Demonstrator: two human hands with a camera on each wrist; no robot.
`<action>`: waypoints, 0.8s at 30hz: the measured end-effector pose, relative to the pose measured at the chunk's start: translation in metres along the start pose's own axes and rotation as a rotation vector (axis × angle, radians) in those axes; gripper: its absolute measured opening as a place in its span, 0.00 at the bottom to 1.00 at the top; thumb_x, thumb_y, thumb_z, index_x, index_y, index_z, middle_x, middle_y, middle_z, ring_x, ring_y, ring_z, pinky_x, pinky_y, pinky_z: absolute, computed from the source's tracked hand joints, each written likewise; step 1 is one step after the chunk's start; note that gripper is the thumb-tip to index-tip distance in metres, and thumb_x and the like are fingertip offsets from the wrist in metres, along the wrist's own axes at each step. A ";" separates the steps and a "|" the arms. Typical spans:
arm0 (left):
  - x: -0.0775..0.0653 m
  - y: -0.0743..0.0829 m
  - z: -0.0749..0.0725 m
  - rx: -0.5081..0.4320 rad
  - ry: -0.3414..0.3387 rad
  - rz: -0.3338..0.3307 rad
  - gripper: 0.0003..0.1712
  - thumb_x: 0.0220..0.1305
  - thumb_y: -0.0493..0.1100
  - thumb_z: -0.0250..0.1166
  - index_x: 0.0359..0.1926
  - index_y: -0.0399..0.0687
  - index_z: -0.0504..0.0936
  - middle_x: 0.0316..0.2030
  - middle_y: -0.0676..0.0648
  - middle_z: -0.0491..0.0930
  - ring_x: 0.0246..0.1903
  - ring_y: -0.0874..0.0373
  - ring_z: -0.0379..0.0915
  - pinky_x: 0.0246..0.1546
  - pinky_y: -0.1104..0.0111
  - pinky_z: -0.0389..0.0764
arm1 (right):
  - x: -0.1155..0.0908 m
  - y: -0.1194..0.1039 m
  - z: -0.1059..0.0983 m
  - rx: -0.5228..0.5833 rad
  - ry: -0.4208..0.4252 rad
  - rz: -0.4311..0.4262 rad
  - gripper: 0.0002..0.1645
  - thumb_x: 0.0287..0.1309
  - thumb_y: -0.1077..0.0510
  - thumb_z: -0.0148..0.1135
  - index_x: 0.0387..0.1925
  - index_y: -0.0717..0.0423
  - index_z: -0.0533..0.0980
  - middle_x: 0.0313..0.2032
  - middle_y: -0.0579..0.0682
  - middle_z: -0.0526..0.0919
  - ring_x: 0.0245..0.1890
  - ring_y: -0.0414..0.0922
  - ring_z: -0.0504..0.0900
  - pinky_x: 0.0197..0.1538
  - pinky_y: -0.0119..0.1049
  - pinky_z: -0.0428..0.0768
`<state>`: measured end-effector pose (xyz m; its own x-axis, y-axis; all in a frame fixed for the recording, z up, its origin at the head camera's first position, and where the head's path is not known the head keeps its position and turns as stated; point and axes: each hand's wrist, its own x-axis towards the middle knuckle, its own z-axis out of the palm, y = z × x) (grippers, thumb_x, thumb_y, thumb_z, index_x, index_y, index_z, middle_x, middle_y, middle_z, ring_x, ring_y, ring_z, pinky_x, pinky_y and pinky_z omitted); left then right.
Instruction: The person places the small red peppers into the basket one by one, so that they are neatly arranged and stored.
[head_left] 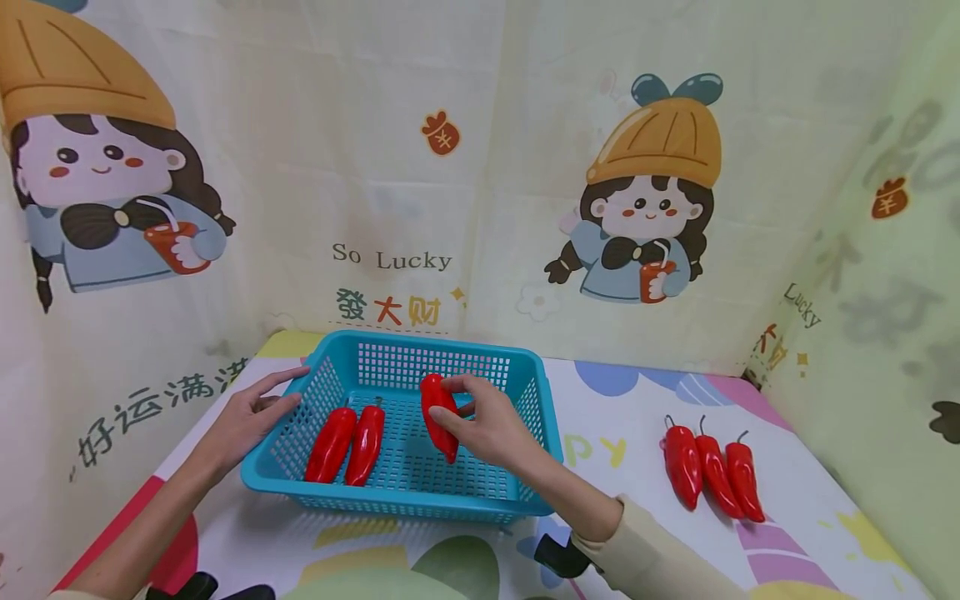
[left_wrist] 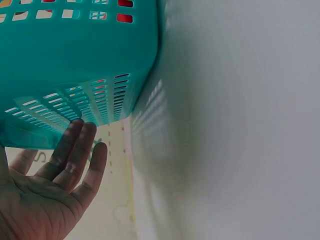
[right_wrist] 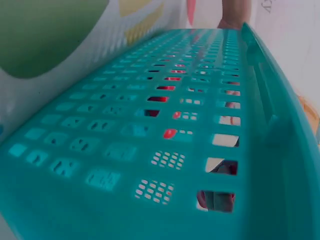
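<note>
A blue plastic basket [head_left: 390, 506] with pierced walls stands on the table. My right hand [head_left: 491, 421] pinches a red chili pepper [head_left: 437, 408] between thumb and fingers, over the basket's inside, its tip pointing down. Two more red chili peppers, a left one [head_left: 330, 446] and a right one [head_left: 367, 444], lie in the basket's left half. My left hand [head_left: 251, 417] touches the basket's left rim, its fingers loosely extended; the left wrist view shows those fingers [left_wrist: 75, 155] against the outer wall. From the right wrist, the basket wall [right_wrist: 125, 100] hides the right hand.
Three red chili peppers lie side by side on the table right of the basket: a left one [head_left: 682, 467], a middle one [head_left: 717, 475] and a right one [head_left: 743, 479]. Printed cloth [head_left: 510, 167] hangs behind and at both sides. A patterned cover [head_left: 615, 500] lies over the table.
</note>
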<state>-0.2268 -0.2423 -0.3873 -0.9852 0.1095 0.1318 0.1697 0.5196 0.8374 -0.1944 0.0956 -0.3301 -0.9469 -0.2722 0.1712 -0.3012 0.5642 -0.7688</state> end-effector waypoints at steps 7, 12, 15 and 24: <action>0.001 0.001 0.000 -0.004 -0.003 0.003 0.36 0.76 0.50 0.59 0.78 0.44 0.61 0.60 0.23 0.75 0.52 0.30 0.81 0.37 0.55 0.89 | 0.003 0.001 0.009 -0.011 -0.027 0.038 0.31 0.62 0.53 0.72 0.63 0.56 0.74 0.56 0.55 0.80 0.49 0.52 0.82 0.36 0.38 0.88; 0.001 0.002 0.000 -0.003 -0.001 0.000 0.36 0.76 0.50 0.59 0.78 0.44 0.61 0.60 0.23 0.75 0.51 0.31 0.81 0.37 0.55 0.89 | 0.004 0.000 0.015 -0.011 -0.043 0.043 0.30 0.61 0.54 0.73 0.62 0.57 0.74 0.56 0.56 0.80 0.48 0.52 0.82 0.36 0.39 0.88; 0.001 0.001 0.001 -0.007 -0.003 -0.002 0.37 0.75 0.50 0.60 0.78 0.44 0.61 0.61 0.23 0.75 0.52 0.30 0.81 0.37 0.55 0.89 | 0.004 0.000 0.018 -0.014 -0.049 0.050 0.30 0.61 0.54 0.73 0.61 0.58 0.74 0.55 0.56 0.80 0.47 0.51 0.82 0.36 0.40 0.88; 0.001 0.000 0.000 -0.016 -0.002 -0.011 0.37 0.75 0.51 0.60 0.78 0.46 0.60 0.61 0.23 0.74 0.52 0.30 0.81 0.37 0.55 0.89 | 0.009 0.005 0.026 -0.023 -0.062 0.088 0.28 0.62 0.53 0.72 0.59 0.60 0.75 0.54 0.57 0.81 0.44 0.49 0.83 0.36 0.39 0.88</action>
<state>-0.2274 -0.2423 -0.3877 -0.9869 0.1057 0.1215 0.1586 0.5073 0.8470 -0.2017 0.0753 -0.3481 -0.9610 -0.2688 0.0648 -0.2209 0.6055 -0.7646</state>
